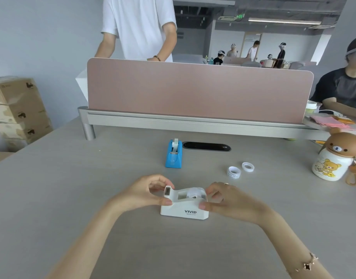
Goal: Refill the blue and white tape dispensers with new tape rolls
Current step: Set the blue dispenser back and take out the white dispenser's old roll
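We've got both hands on the white tape dispenser [184, 204] at lower centre of the frame. Our left hand [148, 193] pinches the cutter end, fingers curled round it; our right hand [225, 199] grips the back end, thumb on the side wall. A tape roll [194, 193] sits in the cradle, so we judge the white one loaded or nearly so, with the tape perhaps yet to be drawn to the blade; we can't see the free end.

Above, at centre, the blue tape dispenser [173, 156] stands with tape in it and looks finished. Right of centre lie two small rings [240, 170], spent cores by our guess. Far right, the bear-lidded bottle [332, 160]. Nothing blocks us on the grey desk [92, 188].
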Tool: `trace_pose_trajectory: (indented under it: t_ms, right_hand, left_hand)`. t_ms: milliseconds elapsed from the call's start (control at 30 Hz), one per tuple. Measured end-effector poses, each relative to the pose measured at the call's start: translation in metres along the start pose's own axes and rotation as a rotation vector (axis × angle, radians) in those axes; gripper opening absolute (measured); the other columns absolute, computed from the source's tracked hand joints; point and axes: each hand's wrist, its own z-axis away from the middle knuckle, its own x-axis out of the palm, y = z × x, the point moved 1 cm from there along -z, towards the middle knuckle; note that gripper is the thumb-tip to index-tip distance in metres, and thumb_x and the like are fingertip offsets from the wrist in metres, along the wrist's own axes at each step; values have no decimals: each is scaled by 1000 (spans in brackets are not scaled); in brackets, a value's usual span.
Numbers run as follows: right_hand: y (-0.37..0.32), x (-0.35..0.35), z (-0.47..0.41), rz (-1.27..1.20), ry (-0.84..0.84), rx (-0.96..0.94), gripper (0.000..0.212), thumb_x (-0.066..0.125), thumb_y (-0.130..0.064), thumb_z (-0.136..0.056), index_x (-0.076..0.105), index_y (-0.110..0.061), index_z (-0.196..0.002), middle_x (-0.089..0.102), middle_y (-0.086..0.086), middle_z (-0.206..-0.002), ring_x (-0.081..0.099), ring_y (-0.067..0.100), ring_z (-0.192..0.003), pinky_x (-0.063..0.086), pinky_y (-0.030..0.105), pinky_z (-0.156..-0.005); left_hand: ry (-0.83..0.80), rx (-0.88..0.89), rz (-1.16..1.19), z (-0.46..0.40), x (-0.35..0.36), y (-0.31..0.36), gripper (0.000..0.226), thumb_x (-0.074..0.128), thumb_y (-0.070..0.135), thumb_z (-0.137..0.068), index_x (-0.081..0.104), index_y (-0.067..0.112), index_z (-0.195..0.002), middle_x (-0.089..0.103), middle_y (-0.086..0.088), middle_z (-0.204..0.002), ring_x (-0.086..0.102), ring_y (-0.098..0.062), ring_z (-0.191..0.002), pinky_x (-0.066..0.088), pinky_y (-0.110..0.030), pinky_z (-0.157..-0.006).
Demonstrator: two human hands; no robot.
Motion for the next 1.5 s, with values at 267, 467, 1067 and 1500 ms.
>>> trace_pose_trajectory:
  t_ms: [267, 467, 1067, 1500]
  right_hand:
    - [-18, 3, -6, -19, 151, -167, 19, 65, -33, -85, 68, -36, -104, 63, -16, -105, 51, -9, -97, 39, 3, -79]
    - [-17, 11, -10, -45, 195, -180, 10, 66, -29, -84, 70, -37, -89, 63, -14, -98, 57, 5, -93, 47, 19, -79]
    - [-32, 6, -4, -553, 369, -64, 5, 71, -22, -82, 71, -19, -86, 75, -11, -85, 69, 6, -79, 53, 16, -73]
    - [-32, 12, -5, -745, 393, 22, 10, 76, -20, -77, 72, -14, -84, 75, -8, -76, 66, -2, -70, 50, 9, -64]
  left_hand:
    - [-13, 17, 0, 0, 1, 0, 34, 84, 12, -69, 69, 16, -99, 70, 23, -94, 63, 6, -93, 39, 1, -85]
    - [-11, 11, -17, 2, 1, 4, 32, 83, 17, -70, 69, 22, -98, 69, 18, -104, 62, 6, -98, 38, 2, -84]
    - [318, 142, -20, 3, 29, 49, 21, 84, 24, -68, 68, 32, -79, 69, 21, -74, 62, 5, -66, 45, -8, -62]
    - [451, 165, -49, 1, 47, 53, 29, 87, 24, -63, 65, 41, -72, 67, 37, -71, 66, 5, -61, 43, -3, -59]
